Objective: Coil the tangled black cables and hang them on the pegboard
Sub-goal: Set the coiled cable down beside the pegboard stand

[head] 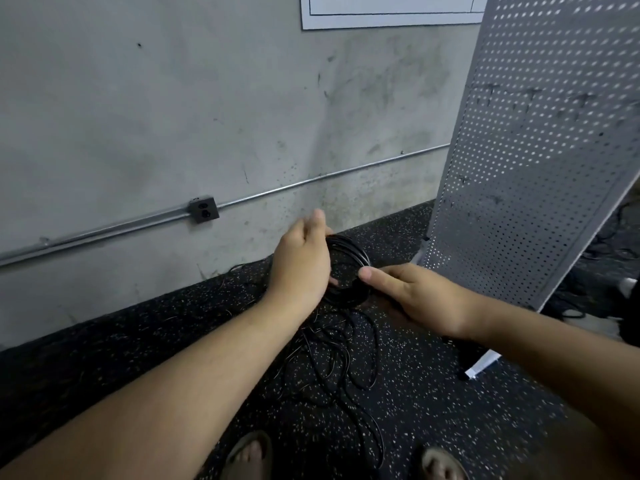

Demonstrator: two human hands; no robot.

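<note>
A black cable coil (348,252) hangs in the air between my two hands, in front of the wall. My left hand (302,259) grips its left side, fingers curled round the loops. My right hand (414,294) holds the coil's right lower side, thumb laid over the strands. From the coil, loose tangled black cable (341,348) trails down onto the speckled black floor toward my feet. The grey perforated pegboard (540,140) stands tilted at the right, reaching the floor.
A grey concrete wall carries a metal conduit (294,185) and an outlet box (204,209). More black cables (609,251) lie on the floor behind the pegboard. A small white-tipped object (479,367) lies at the right. My sandalled feet (249,459) show at the bottom.
</note>
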